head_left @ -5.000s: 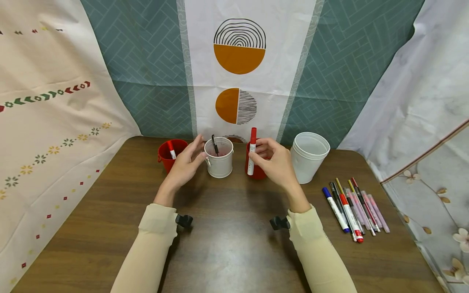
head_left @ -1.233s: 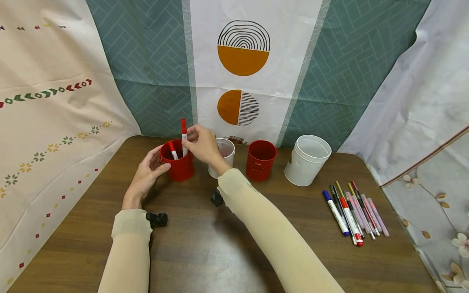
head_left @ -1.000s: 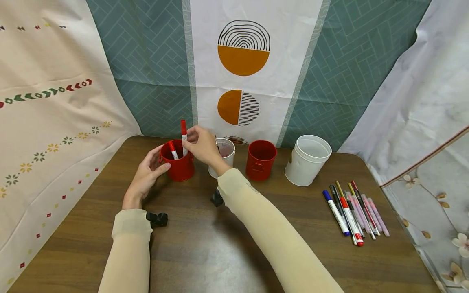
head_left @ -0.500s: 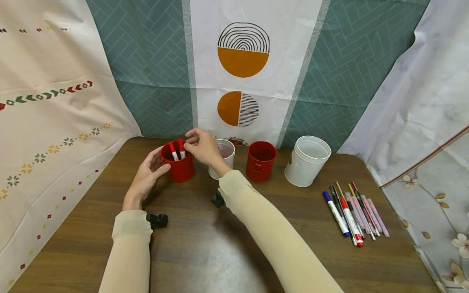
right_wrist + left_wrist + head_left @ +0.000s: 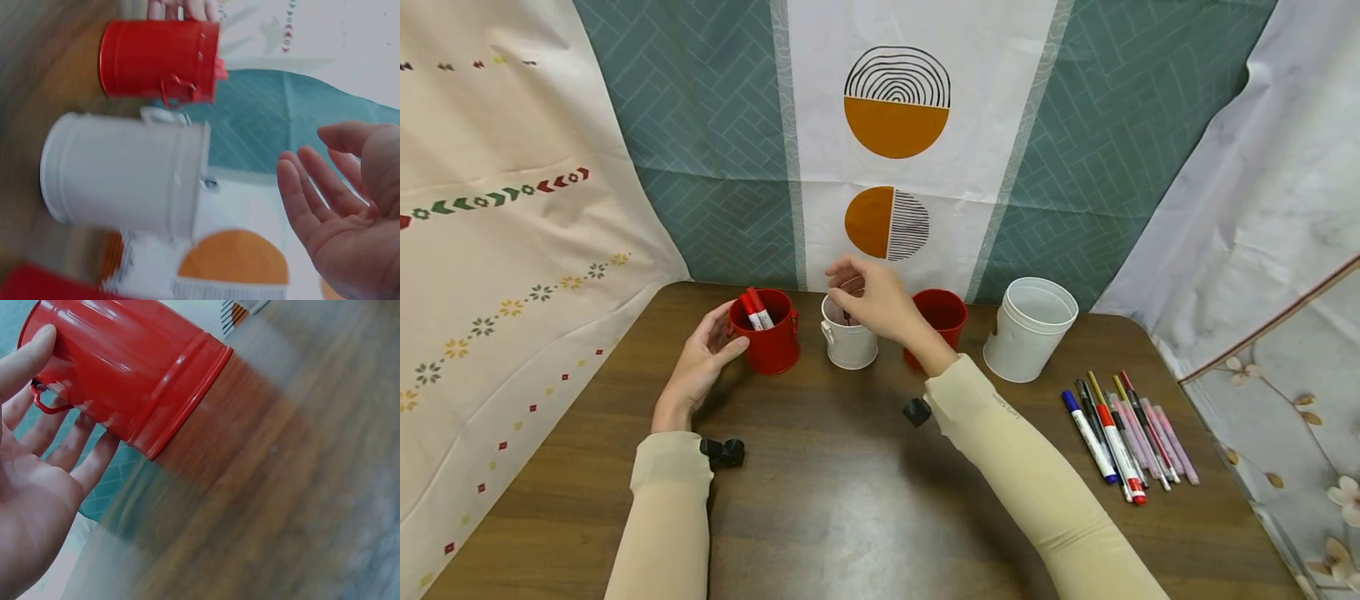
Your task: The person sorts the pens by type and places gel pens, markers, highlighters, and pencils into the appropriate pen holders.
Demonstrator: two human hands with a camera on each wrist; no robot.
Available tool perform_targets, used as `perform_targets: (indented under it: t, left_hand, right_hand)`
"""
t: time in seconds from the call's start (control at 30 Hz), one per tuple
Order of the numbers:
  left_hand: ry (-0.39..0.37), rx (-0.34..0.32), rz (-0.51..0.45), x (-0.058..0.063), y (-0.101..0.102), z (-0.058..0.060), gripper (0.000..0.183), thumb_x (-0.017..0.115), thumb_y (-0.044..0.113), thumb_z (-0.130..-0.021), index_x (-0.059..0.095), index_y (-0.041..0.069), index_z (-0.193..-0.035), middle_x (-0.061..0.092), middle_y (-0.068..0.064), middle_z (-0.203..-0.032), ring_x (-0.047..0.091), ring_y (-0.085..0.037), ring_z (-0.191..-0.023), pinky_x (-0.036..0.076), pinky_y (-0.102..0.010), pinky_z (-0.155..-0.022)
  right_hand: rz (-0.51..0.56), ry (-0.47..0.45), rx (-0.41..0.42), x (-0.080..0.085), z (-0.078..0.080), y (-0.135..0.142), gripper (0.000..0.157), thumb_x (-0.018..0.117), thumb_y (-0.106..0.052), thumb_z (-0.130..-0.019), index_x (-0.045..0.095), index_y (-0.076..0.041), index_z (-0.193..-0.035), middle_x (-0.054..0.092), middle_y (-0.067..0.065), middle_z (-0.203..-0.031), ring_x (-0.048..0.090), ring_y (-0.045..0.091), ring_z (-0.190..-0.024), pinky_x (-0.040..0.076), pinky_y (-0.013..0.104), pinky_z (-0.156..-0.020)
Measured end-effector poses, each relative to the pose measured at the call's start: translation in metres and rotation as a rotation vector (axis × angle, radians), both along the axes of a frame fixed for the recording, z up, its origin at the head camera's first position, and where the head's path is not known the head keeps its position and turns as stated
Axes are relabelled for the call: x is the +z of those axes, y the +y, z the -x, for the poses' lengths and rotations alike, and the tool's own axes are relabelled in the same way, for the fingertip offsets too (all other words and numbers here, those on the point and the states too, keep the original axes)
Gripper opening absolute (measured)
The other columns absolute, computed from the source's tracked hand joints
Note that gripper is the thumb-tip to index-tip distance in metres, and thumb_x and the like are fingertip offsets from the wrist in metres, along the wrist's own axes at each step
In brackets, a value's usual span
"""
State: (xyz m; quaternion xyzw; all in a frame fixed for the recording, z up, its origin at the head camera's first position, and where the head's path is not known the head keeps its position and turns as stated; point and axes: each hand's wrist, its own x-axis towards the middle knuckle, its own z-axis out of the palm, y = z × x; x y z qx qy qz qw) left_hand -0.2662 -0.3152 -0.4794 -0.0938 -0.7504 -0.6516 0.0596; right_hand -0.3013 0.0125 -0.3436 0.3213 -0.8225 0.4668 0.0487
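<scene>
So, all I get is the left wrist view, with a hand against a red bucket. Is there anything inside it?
Observer: Yes, in the head view two red-capped markers lean inside that red bucket.
Operator: Ok, and what's held on the other side?
Observer: Nothing; the right wrist view shows the right hand with its palm bare.
Operator: Are any others lying loose?
Observer: Yes, the head view shows a bunch of pens and markers lying on the right part of the table.

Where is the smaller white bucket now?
In the head view, the smaller white bucket stands just left of centre on the table, between the left red bucket and the right red bucket, below the right hand.
</scene>
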Motion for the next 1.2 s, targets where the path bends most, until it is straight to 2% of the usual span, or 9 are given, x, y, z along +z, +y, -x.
perform_targets:
  t: [0.17, 0.27, 0.4, 0.53, 0.67, 0.83, 0.93, 1.1, 1.2]
  left_hand:
    - [0.003, 0.006, -0.007, 0.000, -0.001, -0.001, 0.071, 0.069, 0.010, -0.104, 0.036, 0.017, -0.166, 0.039, -0.010, -0.168, 0.034, -0.023, -0.154, 0.021, -0.045, -0.132]
    - [0.006, 0.011, -0.008, 0.000, -0.001, -0.002, 0.070, 0.069, 0.010, -0.104, 0.037, 0.018, -0.165, 0.041, -0.009, -0.167, 0.036, -0.020, -0.152, 0.027, -0.032, -0.128]
    - [0.018, 0.008, -0.004, -0.001, -0.002, -0.003, 0.070, 0.069, 0.010, -0.104, 0.037, 0.018, -0.165, 0.042, -0.009, -0.166, 0.039, -0.017, -0.147, 0.036, -0.014, -0.114]
    - [0.025, 0.003, -0.003, -0.002, -0.003, -0.003, 0.070, 0.069, 0.011, -0.104, 0.037, 0.018, -0.165, 0.042, -0.010, -0.166, 0.041, -0.015, -0.145, 0.039, -0.009, -0.108]
    - [0.019, 0.001, -0.004, -0.003, -0.002, -0.002, 0.070, 0.069, 0.011, -0.103, 0.037, 0.018, -0.165, 0.042, -0.009, -0.165, 0.041, -0.014, -0.144, 0.039, -0.009, -0.108]
    - [0.016, 0.001, 0.004, -0.001, 0.001, 0.000, 0.070, 0.070, 0.011, -0.103, 0.037, 0.018, -0.165, 0.042, -0.009, -0.165, 0.041, -0.015, -0.143, 0.039, -0.010, -0.109]
    - [0.010, 0.001, 0.005, 0.000, 0.002, -0.001, 0.071, 0.070, 0.012, -0.103, 0.036, 0.018, -0.165, 0.042, -0.009, -0.166, 0.040, -0.017, -0.146, 0.036, -0.017, -0.117]
    - [-0.009, 0.004, -0.002, 0.002, 0.002, -0.001, 0.071, 0.070, 0.012, -0.103, 0.036, 0.019, -0.165, 0.040, -0.009, -0.168, 0.035, -0.022, -0.152, 0.024, -0.040, -0.131]
    - [-0.015, 0.014, -0.005, 0.002, 0.002, -0.002, 0.070, 0.069, 0.011, -0.103, 0.037, 0.020, -0.165, 0.041, -0.008, -0.167, 0.036, -0.021, -0.152, 0.024, -0.041, -0.131]
  right_hand:
    - [-0.062, 0.050, -0.004, 0.018, -0.013, 0.042, 0.023, 0.073, -0.009, -0.099, 0.070, -0.006, -0.121, 0.075, 0.007, -0.113, 0.073, 0.019, -0.101, 0.060, 0.034, -0.093]
    - [-0.099, 0.094, -0.024, 0.025, -0.021, 0.067, 0.023, 0.074, -0.008, -0.098, 0.071, -0.005, -0.120, 0.076, 0.009, -0.113, 0.073, 0.020, -0.100, 0.061, 0.037, -0.094]
    - [-0.143, 0.151, -0.081, 0.030, -0.032, 0.100, 0.021, 0.075, -0.008, -0.097, 0.072, -0.006, -0.118, 0.077, 0.009, -0.110, 0.074, 0.018, -0.097, 0.063, 0.038, -0.090]
    - [-0.170, 0.154, -0.119, 0.031, -0.042, 0.132, 0.020, 0.075, -0.006, -0.097, 0.072, -0.006, -0.116, 0.077, 0.011, -0.109, 0.075, 0.020, -0.096, 0.064, 0.040, -0.088]
    - [-0.219, 0.144, -0.164, 0.028, -0.053, 0.164, 0.020, 0.074, -0.006, -0.098, 0.072, -0.006, -0.118, 0.076, 0.010, -0.111, 0.075, 0.022, -0.096, 0.063, 0.045, -0.088]
    - [-0.271, 0.194, -0.241, 0.015, -0.063, 0.206, 0.020, 0.074, -0.006, -0.097, 0.073, -0.006, -0.117, 0.077, 0.010, -0.111, 0.076, 0.024, -0.094, 0.065, 0.047, -0.084]
    - [-0.320, 0.201, -0.270, 0.006, -0.067, 0.227, 0.022, 0.076, -0.006, -0.096, 0.074, -0.004, -0.117, 0.078, 0.012, -0.112, 0.077, 0.025, -0.092, 0.065, 0.047, -0.080]
    - [-0.433, 0.164, -0.305, -0.008, -0.076, 0.256, 0.028, 0.079, -0.008, -0.094, 0.073, -0.003, -0.121, 0.078, 0.015, -0.110, 0.078, 0.028, -0.090, 0.064, 0.050, -0.078]
    - [-0.487, 0.120, -0.322, -0.014, -0.080, 0.270, 0.033, 0.081, -0.010, -0.092, 0.072, -0.002, -0.123, 0.078, 0.016, -0.109, 0.077, 0.031, -0.092, 0.063, 0.052, -0.079]
